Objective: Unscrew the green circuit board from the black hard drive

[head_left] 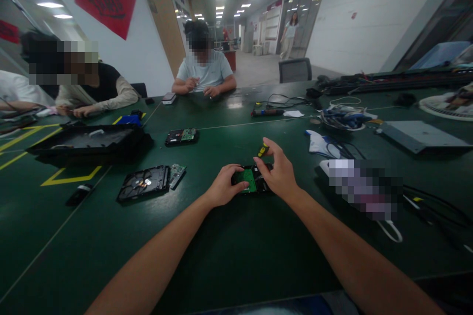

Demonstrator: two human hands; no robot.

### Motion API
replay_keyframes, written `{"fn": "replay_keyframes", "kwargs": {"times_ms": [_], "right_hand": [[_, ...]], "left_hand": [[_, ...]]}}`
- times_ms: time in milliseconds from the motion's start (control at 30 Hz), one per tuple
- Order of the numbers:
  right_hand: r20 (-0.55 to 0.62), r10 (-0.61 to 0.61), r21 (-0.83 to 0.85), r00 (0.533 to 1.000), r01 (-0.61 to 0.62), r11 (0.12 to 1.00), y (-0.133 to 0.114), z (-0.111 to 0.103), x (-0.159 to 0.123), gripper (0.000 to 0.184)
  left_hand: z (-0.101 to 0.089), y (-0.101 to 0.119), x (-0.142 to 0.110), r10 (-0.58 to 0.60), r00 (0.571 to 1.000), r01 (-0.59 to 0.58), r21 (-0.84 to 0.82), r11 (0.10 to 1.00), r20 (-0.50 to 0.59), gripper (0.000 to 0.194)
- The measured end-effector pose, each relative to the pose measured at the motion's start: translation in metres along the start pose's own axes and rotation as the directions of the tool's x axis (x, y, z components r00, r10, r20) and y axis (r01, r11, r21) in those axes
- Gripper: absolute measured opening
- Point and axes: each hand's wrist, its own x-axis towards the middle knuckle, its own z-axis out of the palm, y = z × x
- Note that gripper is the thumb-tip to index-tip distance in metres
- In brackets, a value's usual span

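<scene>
A hard drive (pixel 248 177) with a green circuit board facing up lies on the dark green table before me. My left hand (pixel 226 185) grips its left end, with the thumb pressed on the board and the fingers along the far edge. Over the right end, my right hand (pixel 278 171) is closed around a small screwdriver (pixel 263 150) with a yellow and black handle. The screwdriver's tip is hidden by the hand. To the left lies another hard drive (pixel 143 183), with a loose circuit board (pixel 177 176) beside it. Farther back is a third hard drive (pixel 181 136).
A black tray (pixel 92 139) stands at the left. On the right are a white glove (pixel 321 143), a pixelated white-edged object (pixel 364 188), a grey metal box (pixel 424 136) and cables (pixel 439 202). Across the table sits a person (pixel 205 71); another person (pixel 107 83) is at the left.
</scene>
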Motion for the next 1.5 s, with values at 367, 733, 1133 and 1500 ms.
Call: {"fn": "replay_keyframes", "kwargs": {"times_ms": [367, 733, 1133, 1500], "right_hand": [[0.017, -0.03, -0.001, 0.999, 0.03, 1.0, 0.0018, 0.0024, -0.002, 0.06], [0.017, -0.015, 0.015, 1.0, 0.015, 1.0, -0.0013, 0.0008, -0.0017, 0.063], [0.016, 0.006, 0.029, 1.0, -0.007, 1.0, -0.0005, 0.0004, -0.0012, 0.064], [0.009, -0.004, 0.011, 1.0, 0.004, 1.0, -0.0001, 0.0021, -0.0013, 0.063]], "left_hand": [[0.0024, -0.0022, 0.001, 0.004, 1.0, -0.004, 0.0, 1.0, -0.007, 0.043], [0.0016, 0.0002, 0.0005, 0.008, 1.0, -0.008, -0.001, 1.0, -0.004, 0.043], [0.0002, 0.001, 0.0001, -0.005, 1.0, 0.005, -0.003, 1.0, -0.002, 0.043], [0.0013, -0.0004, 0.0004, 0.011, 1.0, -0.011, 0.001, 1.0, -0.006, 0.042]]}}
